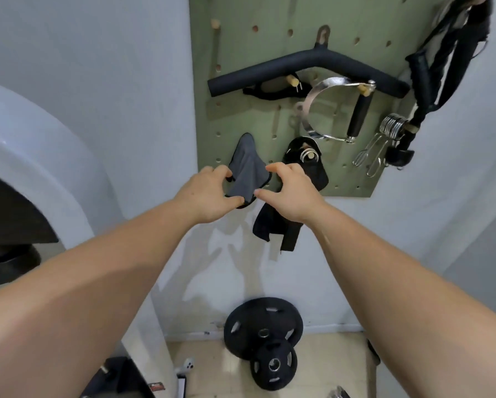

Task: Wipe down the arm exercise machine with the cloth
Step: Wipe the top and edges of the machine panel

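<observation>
Judged barely begun: soft grey cloth on green pegboard at twelve o'clock, pinched by left hand, right hand half-curled at its three o'clock edge, grip unclear; wiping all ahead.

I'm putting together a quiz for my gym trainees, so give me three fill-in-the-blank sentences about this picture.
The grey cloth hangs on a ___ pegboard.
The left hand pinches the ___.
Black weight plates rest on the ___.
Missing words: green; cloth; floor.
</observation>
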